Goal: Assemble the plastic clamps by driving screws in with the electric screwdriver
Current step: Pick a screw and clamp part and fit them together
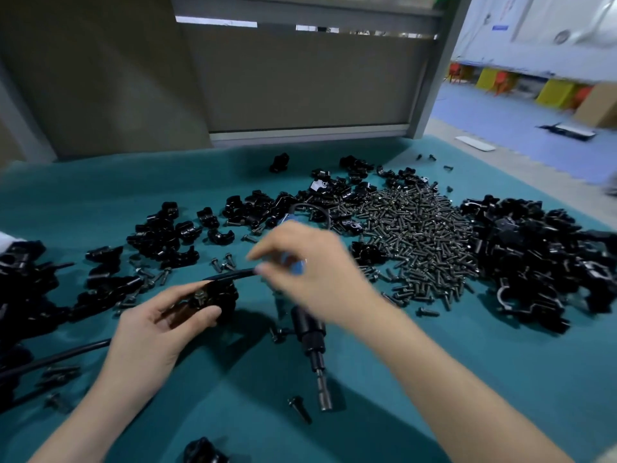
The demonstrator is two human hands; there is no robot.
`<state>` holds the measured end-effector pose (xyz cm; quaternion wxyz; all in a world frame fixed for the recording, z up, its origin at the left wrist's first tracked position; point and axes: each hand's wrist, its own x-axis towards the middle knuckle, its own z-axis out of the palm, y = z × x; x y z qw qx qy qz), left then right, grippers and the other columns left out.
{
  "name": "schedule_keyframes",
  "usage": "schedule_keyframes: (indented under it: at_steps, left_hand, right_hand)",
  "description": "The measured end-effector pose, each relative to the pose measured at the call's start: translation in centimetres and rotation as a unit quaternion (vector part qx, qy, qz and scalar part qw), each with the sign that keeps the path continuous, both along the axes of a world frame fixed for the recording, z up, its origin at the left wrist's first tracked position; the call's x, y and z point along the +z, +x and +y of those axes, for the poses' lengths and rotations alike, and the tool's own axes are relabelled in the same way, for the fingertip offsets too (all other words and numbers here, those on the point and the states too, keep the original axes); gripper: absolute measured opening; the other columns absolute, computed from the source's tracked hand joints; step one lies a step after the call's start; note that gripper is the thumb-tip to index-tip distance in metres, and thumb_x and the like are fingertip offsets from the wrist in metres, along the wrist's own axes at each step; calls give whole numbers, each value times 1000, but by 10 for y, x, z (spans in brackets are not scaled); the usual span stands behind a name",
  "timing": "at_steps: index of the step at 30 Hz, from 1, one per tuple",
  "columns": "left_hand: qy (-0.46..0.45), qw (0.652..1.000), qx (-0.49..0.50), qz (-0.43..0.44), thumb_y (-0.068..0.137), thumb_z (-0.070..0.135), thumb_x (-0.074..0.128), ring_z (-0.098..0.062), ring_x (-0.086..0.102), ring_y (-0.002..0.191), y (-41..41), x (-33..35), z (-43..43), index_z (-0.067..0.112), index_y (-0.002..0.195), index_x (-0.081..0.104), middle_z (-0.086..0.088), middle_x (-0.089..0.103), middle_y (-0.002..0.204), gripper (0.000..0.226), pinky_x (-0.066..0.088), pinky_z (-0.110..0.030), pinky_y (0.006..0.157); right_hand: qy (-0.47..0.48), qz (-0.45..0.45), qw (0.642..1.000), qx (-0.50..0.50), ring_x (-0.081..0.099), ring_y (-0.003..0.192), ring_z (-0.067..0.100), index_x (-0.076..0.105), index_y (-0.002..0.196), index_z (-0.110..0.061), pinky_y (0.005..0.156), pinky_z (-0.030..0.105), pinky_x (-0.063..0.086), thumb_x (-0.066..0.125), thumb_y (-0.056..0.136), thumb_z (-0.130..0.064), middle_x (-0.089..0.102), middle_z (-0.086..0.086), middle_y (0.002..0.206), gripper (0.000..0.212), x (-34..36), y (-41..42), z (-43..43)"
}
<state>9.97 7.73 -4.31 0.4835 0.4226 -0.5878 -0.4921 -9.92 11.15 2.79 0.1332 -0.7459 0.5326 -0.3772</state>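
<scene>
Your left hand [157, 329], at 7 o'clock on the table [434, 379], pinches a black plastic clamp [217, 300] between thumb and fingers, with a screw [199, 296] seated in its top. Your right hand [310, 269], at centre and blurred, is above the electric screwdriver [309, 329]; you cannot tell whether it grips anything. The screwdriver's bit [323, 389] points toward 6 o'clock. The screw heap [417, 242] lies at 2 o'clock, clamp parts [534, 255] at 3 o'clock, and more clamp halves [160, 235] at 10 o'clock.
</scene>
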Motion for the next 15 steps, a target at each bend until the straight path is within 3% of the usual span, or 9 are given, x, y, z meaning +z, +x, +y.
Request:
schedule_keyframes:
  at_steps: [1,3,6,12,15]
  left_hand:
    - [7,1000,5,3,72,-5,71,-2,69,61,-1,0,0,21,91,72,9,75,73,31,49,-6,57]
    - [14,1000,11,10,71,-2,72,-2,69,60,-1,0,0,22,90,72,8,75,71,30,50,-7,55]
    - [14,1000,6,18,70,1,73,-2,69,62,-1,1,-1,28,86,75,8,75,74,31,50,-7,57]
    - [28,999,-9,37,62,13,74,-7,71,67,1,1,-1,31,83,77,2,77,80,28,52,-10,59]
    - [35,998,-16,46,62,13,73,-7,71,67,0,2,-1,29,83,77,1,77,81,27,52,-11,60]
  right_hand:
    - [16,15,999,-46,59,81,3,72,93,-17,81,17,50,67,87,-9,66,-7,91,11,3,-20,0]
    - [120,130,979,-101,55,75,-6,71,90,-23,80,15,50,66,89,-11,62,-15,85,12,6,-59,1]
    - [234,269,930,-90,54,81,0,74,93,-19,85,16,44,66,89,-12,64,-10,94,11,-10,-92,3]
    - [217,334,915,-59,52,97,13,69,103,-18,91,28,43,67,89,-20,52,-5,103,14,-28,-93,-3]
    - [195,268,941,-67,52,87,9,65,91,-16,86,26,44,67,89,-18,54,-6,96,3,-28,-88,-4]
